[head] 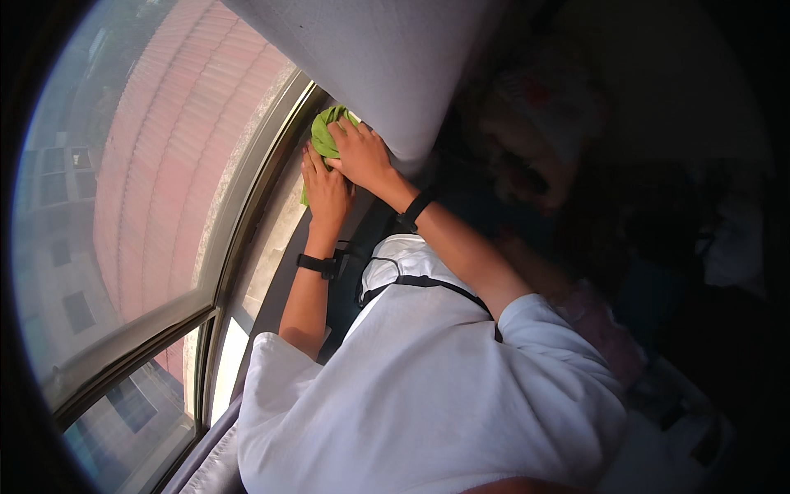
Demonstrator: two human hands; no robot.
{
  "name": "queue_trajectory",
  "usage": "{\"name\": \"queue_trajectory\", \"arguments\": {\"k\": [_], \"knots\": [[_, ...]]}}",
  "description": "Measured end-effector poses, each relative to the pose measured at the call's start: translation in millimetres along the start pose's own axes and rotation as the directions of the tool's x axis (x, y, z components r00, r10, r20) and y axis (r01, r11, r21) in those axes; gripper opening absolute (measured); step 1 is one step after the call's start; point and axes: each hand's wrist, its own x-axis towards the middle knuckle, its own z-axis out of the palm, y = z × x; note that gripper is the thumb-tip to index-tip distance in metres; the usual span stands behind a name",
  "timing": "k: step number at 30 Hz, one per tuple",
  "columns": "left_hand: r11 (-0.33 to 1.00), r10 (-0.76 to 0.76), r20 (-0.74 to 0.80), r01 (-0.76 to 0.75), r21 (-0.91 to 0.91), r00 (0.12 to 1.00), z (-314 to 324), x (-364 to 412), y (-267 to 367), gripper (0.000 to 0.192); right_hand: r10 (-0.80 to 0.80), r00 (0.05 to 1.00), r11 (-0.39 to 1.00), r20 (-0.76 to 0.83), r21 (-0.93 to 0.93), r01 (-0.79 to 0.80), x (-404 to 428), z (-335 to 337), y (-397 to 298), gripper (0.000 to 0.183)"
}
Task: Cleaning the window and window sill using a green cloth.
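A bright green cloth (323, 137) is bunched up at the far end of the window sill (281, 231), beside the window frame. My right hand (364, 154) grips the upper bunch, its fingers curled over the fabric. Just below, my left hand (327, 190) presses on the cloth with its fingers pointing away from me. A green edge shows to the left of that hand; the rest beneath it is hidden. Black bands circle both wrists.
Along the left runs a sliding window with a metal frame (244, 225); a pink corrugated roof (166, 167) lies beyond the glass. A pale grey curtain (382, 68) hangs close above my hands. The room at right is dark, its contents hard to make out.
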Motion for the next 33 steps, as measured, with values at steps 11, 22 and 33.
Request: {"name": "queue_trajectory", "arguments": {"k": [11,22,33], "knots": [[0.991,-0.006,-0.114,0.021,0.131,0.993,79.7,101.7,36.6,0.071,0.121,0.992,0.992,0.042,-0.034,-0.12,62.3,-28.9,86.1,0.062],[0.992,0.0,-0.114,0.014,0.129,0.993,111.9,160.3,69.0,0.088,0.232,0.97,0.972,0.08,0.02,-0.234,94.9,-34.1,148.4,0.067],[0.969,0.222,0.088,-0.209,-0.135,0.971,52.2,101.2,52.4,0.079,0.09,0.994,0.983,0.057,-0.168,-0.079,53.7,-58.8,122.6,0.061]]}}
